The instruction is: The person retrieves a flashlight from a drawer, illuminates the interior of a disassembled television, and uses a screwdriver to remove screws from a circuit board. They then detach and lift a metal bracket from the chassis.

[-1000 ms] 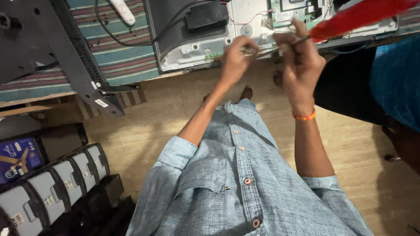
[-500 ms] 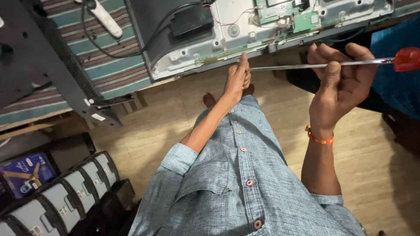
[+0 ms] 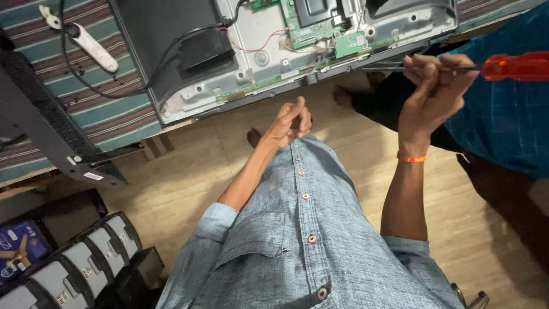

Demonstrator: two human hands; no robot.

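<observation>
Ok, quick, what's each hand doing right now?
Left hand: closed in a loose fist below the opened television; whether it holds anything cannot be told.
Right hand: closed on the shaft of the red-handled screwdriver.

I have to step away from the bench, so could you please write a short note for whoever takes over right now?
Right hand: fingers closed around the metal shaft of the red-handled screwdriver, held level beside the panel's near edge.
Left hand: loosely curled, holding nothing visible, just off that edge.
The opened flat-screen panel lies back-up on the striped cloth; its green circuit board is exposed.
Done: back cover off.
Left: the board remains mounted and wired.
</observation>
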